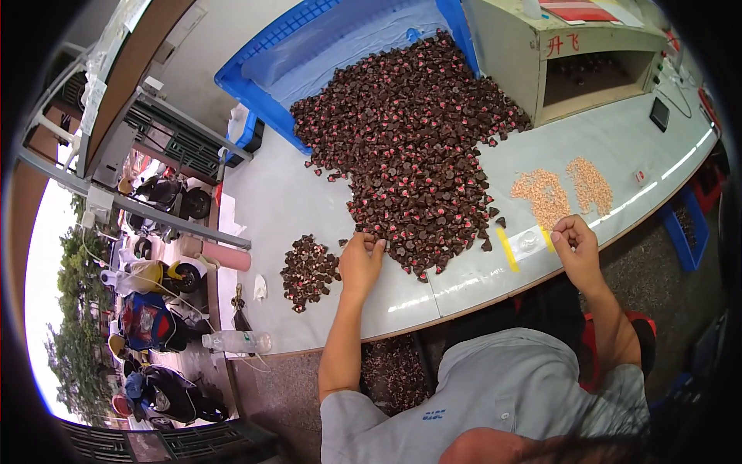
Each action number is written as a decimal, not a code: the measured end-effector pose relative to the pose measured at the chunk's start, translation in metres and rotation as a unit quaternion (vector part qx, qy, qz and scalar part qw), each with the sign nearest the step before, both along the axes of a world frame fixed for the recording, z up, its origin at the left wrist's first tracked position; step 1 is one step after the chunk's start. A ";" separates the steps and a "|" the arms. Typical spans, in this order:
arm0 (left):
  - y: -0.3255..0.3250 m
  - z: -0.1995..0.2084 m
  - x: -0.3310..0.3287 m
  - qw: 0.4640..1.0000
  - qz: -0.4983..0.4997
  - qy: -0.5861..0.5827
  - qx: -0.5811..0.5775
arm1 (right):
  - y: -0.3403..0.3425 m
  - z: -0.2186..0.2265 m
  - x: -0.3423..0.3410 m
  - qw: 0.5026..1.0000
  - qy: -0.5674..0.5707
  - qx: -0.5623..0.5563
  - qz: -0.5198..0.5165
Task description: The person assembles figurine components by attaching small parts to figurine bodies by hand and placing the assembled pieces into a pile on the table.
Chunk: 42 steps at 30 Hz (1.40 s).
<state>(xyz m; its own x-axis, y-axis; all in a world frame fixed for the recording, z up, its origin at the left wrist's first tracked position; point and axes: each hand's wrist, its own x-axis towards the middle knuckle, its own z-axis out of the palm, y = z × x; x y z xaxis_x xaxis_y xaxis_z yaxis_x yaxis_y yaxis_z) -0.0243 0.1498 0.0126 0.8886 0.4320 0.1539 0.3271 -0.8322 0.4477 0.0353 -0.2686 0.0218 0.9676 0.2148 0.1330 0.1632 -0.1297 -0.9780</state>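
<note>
A large heap of small dark pieces with pink-red spots (417,155) spreads over the grey-white table (270,193). My left hand (361,267) is at the heap's near left edge, fingers closed together; anything between them is too small to make out. To its left lies a smaller pile of dark pieces with pale parts (308,271). My right hand (576,247) is at the right, thumb and fingers pinched just in front of a patch of small tan pieces (545,197). Whatever it pinches cannot be made out. Beside that patch lies a second tan patch (591,185).
A tipped blue crate (263,58) stands behind the heap. A grey-green open-fronted box (502,58) stands at the back right, near a black phone-like object (659,114). Yellow tape strips (508,249) mark the front edge. A clear plastic bottle (238,342) lies at the left corner.
</note>
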 end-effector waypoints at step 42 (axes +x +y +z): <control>-0.137 0.009 0.038 0.721 -0.324 0.241 -0.563 | -0.016 -0.016 0.013 0.895 -0.127 -0.424 -0.053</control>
